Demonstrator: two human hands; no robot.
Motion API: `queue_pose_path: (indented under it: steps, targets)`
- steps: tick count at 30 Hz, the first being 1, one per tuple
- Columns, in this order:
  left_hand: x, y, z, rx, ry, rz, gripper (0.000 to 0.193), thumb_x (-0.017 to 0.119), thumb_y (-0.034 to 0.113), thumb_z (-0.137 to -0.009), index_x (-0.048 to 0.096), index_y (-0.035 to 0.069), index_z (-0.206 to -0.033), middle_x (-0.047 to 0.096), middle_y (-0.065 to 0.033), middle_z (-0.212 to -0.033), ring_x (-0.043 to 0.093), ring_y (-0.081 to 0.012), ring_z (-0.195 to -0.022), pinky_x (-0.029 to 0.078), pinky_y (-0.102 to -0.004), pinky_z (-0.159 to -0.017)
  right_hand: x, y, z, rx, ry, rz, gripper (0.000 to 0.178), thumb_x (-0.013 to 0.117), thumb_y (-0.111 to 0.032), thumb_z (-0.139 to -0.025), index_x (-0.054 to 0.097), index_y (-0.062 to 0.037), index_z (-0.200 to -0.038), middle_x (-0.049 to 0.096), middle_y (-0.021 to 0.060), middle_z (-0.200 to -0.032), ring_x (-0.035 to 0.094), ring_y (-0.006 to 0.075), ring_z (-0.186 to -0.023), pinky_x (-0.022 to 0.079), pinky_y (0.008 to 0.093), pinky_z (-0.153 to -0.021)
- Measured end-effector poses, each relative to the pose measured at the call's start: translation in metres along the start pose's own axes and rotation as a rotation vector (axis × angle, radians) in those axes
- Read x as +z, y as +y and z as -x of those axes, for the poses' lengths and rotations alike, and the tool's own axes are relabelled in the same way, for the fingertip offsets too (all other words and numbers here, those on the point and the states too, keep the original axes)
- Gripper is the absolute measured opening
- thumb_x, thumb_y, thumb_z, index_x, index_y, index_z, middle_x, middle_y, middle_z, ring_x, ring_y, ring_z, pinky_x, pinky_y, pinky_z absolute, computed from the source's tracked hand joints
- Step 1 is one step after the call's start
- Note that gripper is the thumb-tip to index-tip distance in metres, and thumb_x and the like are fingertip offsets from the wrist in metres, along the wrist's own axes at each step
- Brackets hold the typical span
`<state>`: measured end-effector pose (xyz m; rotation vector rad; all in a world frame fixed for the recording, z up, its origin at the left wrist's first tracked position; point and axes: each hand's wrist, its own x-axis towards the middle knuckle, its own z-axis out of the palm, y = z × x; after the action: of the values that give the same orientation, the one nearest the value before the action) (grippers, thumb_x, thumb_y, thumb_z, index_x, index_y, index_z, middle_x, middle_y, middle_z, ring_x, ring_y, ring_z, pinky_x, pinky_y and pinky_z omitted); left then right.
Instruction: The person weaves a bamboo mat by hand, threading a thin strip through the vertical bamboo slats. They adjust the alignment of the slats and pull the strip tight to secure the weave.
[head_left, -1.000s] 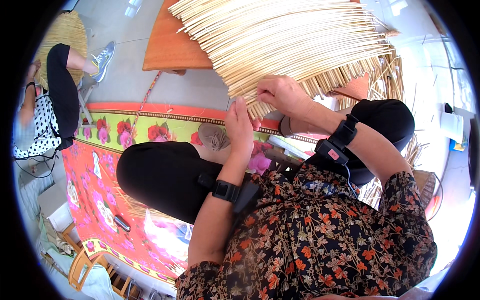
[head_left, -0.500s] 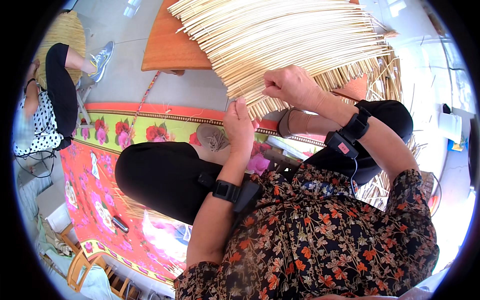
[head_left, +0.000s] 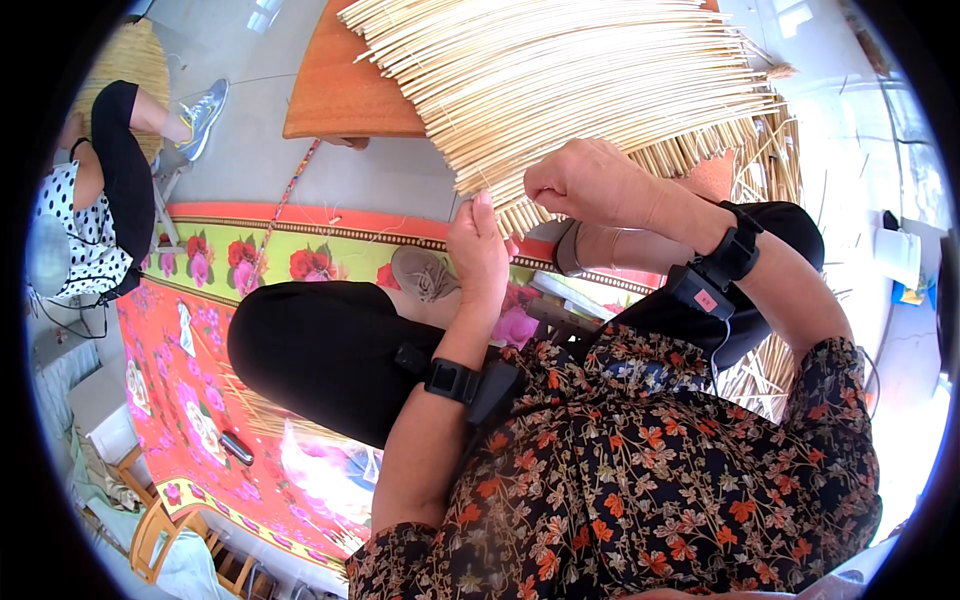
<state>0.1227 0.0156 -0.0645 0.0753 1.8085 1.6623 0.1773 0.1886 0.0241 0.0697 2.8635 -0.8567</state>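
A mat of pale straw stalks [head_left: 560, 70] laid side by side spreads over the wooden table, its near edge reaching toward my lap. My left hand [head_left: 480, 245] is closed at the mat's near left corner, thumb up and pressing on the stalk ends. Just right of it, my right hand [head_left: 585, 180] is a closed fist over the near edge, knuckles up. Whatever its fingers pinch is hidden or too thin to make out. Faint binding lines cross the stalks near the left edge.
The orange-brown table [head_left: 345, 90] shows at the mat's left. Loose straw stalks [head_left: 785, 165] hang at its right. A red floral cloth [head_left: 170, 350] covers the floor, with a dark cylinder [head_left: 238, 448] on it. A co-worker [head_left: 80, 220] sits far left beside another round straw mat [head_left: 130, 70].
My right fist has shifted slightly right and toward me, its wrist turning a little. My left hand stays on the mat's corner. The co-worker's arm has moved.
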Motion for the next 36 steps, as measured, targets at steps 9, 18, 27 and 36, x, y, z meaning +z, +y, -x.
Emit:
queue_pose_path:
  steps: [9,18,27,36]
  targets:
    - [-0.001,0.0,-0.001,-0.064,-0.027,0.121,0.038,0.044,0.034,-0.104,0.059,0.003,-0.088,0.058,-0.0038,-0.059,0.048,-0.0077,-0.041,0.036,-0.0222,-0.037,0.012,0.001,-0.008,-0.057,0.058,0.162,0.007,0.06,-0.011,-0.08,0.06,-0.0055,-0.075,0.058,0.0154,-0.06,0.063,0.0347,-0.063,0.049,0.0459,-0.059]
    - [-0.004,0.003,-0.001,-0.137,-0.061,0.211,0.039,0.042,0.032,-0.103,0.058,0.003,-0.084,0.058,-0.0044,-0.057,0.051,-0.0078,-0.04,0.038,-0.021,-0.035,0.01,0.0,-0.012,-0.039,-0.015,0.19,0.01,0.059,-0.01,-0.081,0.065,-0.0024,-0.079,0.062,0.0184,-0.065,0.066,0.0355,-0.067,0.054,0.0446,-0.063]
    - [-0.003,-0.001,0.002,-0.022,-0.042,0.064,0.037,0.047,0.032,-0.103,0.06,0.0,-0.091,0.058,-0.0036,-0.059,0.052,-0.0086,-0.042,0.04,-0.0228,-0.038,0.005,-0.005,-0.016,-0.023,-0.034,0.168,0.008,0.06,-0.009,-0.079,0.065,-0.0037,-0.076,0.063,0.0176,-0.066,0.067,0.0351,-0.069,0.054,0.0446,-0.064]
    - [-0.004,0.0,0.002,-0.012,-0.032,0.0,0.037,0.046,0.033,-0.103,0.061,0.001,-0.092,0.058,-0.0034,-0.06,0.053,-0.0097,-0.043,0.041,-0.0241,-0.038,-0.004,-0.016,-0.018,-0.003,-0.1,0.224,0.008,0.062,-0.012,-0.081,0.068,-0.0054,-0.082,0.066,0.0163,-0.072,0.068,0.0339,-0.074,0.055,0.043,-0.067]
